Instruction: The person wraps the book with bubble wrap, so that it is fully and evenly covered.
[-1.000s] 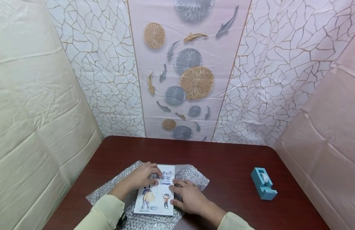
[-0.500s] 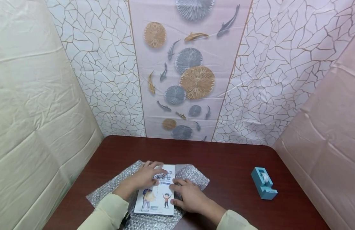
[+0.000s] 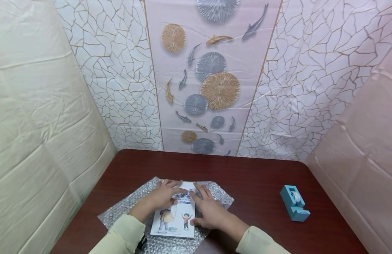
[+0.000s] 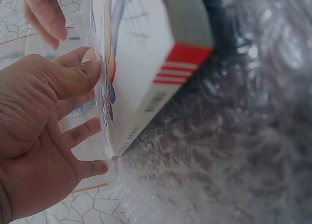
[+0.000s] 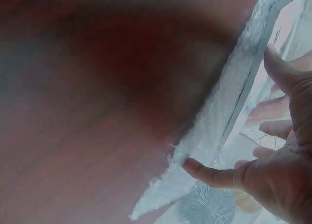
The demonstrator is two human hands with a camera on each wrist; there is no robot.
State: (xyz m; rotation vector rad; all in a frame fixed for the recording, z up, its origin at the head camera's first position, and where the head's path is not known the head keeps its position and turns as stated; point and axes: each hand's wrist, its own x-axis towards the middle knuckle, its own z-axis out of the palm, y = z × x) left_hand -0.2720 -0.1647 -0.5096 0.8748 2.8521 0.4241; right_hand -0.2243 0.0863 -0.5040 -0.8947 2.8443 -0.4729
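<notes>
A white paperback book [image 3: 180,222] with cartoon figures on its cover lies face up on a sheet of bubble wrap [image 3: 124,204]. Clear wrap is also folded over the book's left side, its edge running down the cover in the head view. My left hand [image 3: 159,197] rests on the upper left of the book with fingers spread, and in the left wrist view its thumb and fingers touch the folded wrap [image 4: 103,95]. Along the right edge of the book lies my right hand [image 3: 213,211], fingers extended toward the top corner and thumb [image 5: 278,63] at the cover's edge.
A light blue tape dispenser [image 3: 294,204] with a roll of tape stands at the right on the dark red table [image 3: 253,183]. Behind the table hangs a patterned cloth [image 3: 135,88], and plain cloths flank both sides.
My right hand's fingers have slid up and stretched toward the book's top right corner. My left hand has spread its fingers and shifted slightly right on the cover.
</notes>
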